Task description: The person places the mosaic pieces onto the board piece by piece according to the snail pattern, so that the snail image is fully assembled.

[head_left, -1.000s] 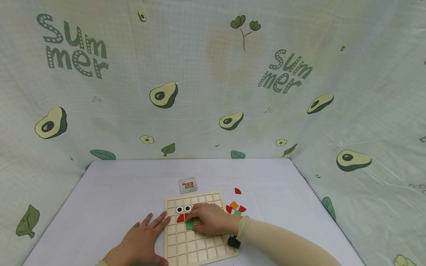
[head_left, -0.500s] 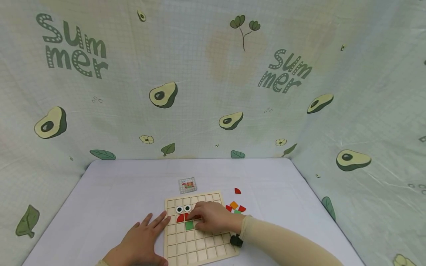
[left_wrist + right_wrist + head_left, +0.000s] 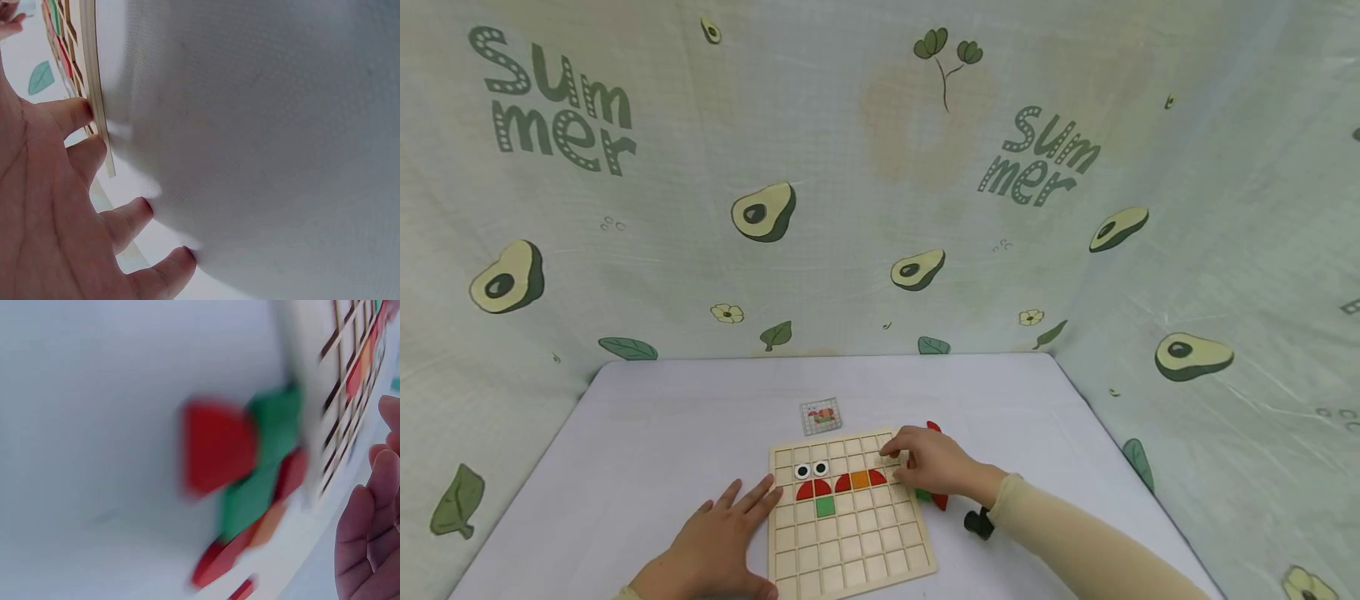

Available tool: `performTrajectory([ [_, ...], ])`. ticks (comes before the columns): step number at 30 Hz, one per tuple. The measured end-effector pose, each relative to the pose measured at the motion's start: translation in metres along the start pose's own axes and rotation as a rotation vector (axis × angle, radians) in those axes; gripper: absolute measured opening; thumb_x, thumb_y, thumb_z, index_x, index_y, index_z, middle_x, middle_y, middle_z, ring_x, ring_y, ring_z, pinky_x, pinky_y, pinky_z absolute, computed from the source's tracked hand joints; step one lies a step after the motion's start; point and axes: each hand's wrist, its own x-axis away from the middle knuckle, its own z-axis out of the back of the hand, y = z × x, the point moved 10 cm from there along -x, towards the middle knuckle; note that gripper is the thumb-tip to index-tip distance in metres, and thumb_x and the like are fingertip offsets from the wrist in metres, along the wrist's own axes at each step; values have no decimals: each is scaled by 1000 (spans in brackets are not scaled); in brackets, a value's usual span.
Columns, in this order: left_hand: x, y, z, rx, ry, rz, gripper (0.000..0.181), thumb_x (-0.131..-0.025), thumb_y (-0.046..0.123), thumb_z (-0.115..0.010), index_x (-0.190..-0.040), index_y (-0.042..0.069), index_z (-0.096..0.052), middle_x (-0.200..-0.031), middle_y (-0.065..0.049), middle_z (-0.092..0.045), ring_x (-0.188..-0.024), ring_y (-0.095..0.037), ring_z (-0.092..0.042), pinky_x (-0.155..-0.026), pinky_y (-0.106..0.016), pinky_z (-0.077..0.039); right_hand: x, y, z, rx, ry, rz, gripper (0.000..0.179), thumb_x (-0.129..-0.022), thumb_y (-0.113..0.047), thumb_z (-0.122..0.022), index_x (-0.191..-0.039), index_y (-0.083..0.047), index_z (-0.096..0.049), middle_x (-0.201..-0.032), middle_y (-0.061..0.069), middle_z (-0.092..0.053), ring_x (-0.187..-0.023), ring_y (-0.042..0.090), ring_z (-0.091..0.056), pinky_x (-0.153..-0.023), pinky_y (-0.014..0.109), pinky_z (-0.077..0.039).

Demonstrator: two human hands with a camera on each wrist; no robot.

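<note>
A wooden grid board [image 3: 853, 547] lies on the table. My left hand [image 3: 718, 537] lies spread at its left side, two fingertips against the board's edge in the left wrist view. On the grid sit two eye pieces [image 3: 812, 470], red quarter-circle pieces [image 3: 805, 490] below them and a green square [image 3: 825, 506]. Farther right, an orange square [image 3: 859, 480] sits between two red quarter-circles [image 3: 877, 477]. Over the board's upper right edge hovers my right hand [image 3: 943, 462], fingers loosely bent and apart from the thumb, nothing between them.
Loose pieces lie right of the board, partly under my right hand: a red quarter-circle [image 3: 219, 447], green squares [image 3: 250, 500], an orange piece [image 3: 269, 525] and other red ones. A small picture card [image 3: 822, 416] lies behind the board. A patterned cloth [image 3: 842, 325] stands behind the table.
My right hand has moved right from the middle of the board to its right edge, uncovering the red and orange pieces in the grid. The left hand stays put.
</note>
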Motion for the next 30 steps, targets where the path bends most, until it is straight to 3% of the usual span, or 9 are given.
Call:
performTrajectory([
  [4,0,0,1,-2,3,-6,126,-47,83,-75,-151,17,-46,-159,-1,-36,-138,-48,-33,-96,-74,-34,14,23,10,25,26,-40,31,-87,-15,-74,-118,-14,-72,-105,-5,-66,-88,16,-60,-69,26,-48],
  [7,0,0,1,-5,6,-9,126,-47,83,-75,-151,18,-46,-159,-1,-36,-138,-48,-34,-96,-74,-35,22,38,14,36,43,-78,30,-86,-15,-75,-117,-13,-72,-104,-4,-66,-84,18,-61,-67,26,-48],
  [11,0,0,1,-5,7,-8,127,-47,84,-74,-151,18,-46,-159,-1,-36,-138,-48,-34,-96,-74,-34,32,53,17,55,64,-105,29,-86,-16,-75,-115,-15,-72,-103,-4,-65,-72,10,-52,-64,25,-47],
  [24,0,0,0,1,-2,2,127,-46,83,-75,-151,18,-45,-159,1,-35,-139,-47,-33,-96,-74,-35,48,82,15,65,64,-187,30,-84,-17,-79,-114,-17,-73,-96,-10,-61,-75,8,-51,-66,25,-49],
  [30,0,-1,0,1,0,-2,126,-47,83,-75,-151,19,-45,-159,1,-35,-139,-47,-33,-96,-74,-35,47,85,11,76,62,-173,29,-84,-18,-78,-112,-17,-73,-94,-12,-60,-77,7,-51,-66,25,-48],
])
